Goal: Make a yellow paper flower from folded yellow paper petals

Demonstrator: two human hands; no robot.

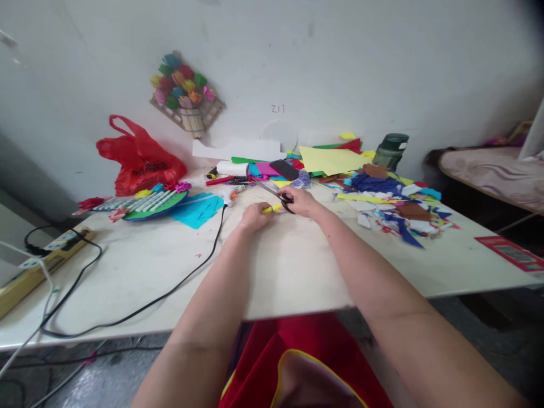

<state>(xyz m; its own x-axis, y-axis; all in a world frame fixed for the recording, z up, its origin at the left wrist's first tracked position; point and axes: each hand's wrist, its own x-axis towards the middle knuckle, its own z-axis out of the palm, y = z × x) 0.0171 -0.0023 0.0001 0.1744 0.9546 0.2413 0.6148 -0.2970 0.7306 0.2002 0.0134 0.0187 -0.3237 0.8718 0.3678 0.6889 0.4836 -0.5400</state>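
Near the middle of the white table (293,266), my left hand (255,216) is closed on a small yellow piece (272,208). Black-handled scissors (285,199) are in my right hand (301,202), their blades pointing away to the upper left. The two hands are close together, with the yellow piece between them. Beyond them a white glue gun (226,195) lies on the table, its black cord running to the left. Whether the yellow piece touches the scissors cannot be made out.
Paper scraps (408,218) cover the right side. A green bottle (390,151) stands at the back right. At the left are a red bag (142,161), blue paper (198,209), a green craft piece (153,205) and a power strip (46,263).
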